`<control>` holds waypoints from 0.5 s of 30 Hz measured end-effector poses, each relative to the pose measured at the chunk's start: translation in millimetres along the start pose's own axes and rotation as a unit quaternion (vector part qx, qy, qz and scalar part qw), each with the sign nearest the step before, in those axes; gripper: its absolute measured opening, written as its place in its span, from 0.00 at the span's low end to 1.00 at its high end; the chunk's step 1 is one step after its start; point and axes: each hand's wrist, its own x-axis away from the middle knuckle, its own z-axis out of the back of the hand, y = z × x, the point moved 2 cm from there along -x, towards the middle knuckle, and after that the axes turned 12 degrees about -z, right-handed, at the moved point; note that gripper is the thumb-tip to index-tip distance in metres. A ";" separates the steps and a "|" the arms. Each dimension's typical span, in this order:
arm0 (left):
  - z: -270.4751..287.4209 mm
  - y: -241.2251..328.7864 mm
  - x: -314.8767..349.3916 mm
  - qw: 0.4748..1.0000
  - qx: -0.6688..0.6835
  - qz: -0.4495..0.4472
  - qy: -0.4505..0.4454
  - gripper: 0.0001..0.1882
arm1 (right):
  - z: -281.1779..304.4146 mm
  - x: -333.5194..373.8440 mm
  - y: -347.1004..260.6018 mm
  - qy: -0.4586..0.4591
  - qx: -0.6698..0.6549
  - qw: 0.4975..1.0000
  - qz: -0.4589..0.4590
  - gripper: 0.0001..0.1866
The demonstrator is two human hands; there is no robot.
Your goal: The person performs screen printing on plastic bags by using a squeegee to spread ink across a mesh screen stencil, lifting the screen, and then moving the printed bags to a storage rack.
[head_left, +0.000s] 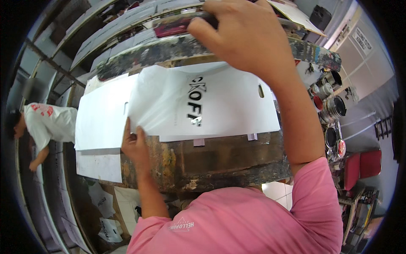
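Observation:
A white bag (228, 101) with bold black lettering and an oval handle hole lies across the paint-stained work board (220, 156). Creases fan out from its left edge, where my left hand (136, 142) pinches it; the index finger is stretched out and the others are curled. Under and beside that edge is another plain white bag (99, 112), its handle slot close to my fingertips. At the top, my right hand (249, 38) is raised beyond the bags, closed round a dark stained bar (184, 22). Most of its fingertips are hidden.
A long ink-crusted beam (152, 55) runs behind the bags. Racks with white sheets (122, 25) stand beyond it. At left, another person (50, 122) in a white shirt bends over shelving. Paint cans (332, 108) and a red chair (363, 165) are on the right.

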 end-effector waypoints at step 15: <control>301.9 -233.0 -147.8 0.947 -0.318 0.020 -0.040 0.40 | -31.0 9.1 5.6 0.091 0.021 0.995 0.021 0.23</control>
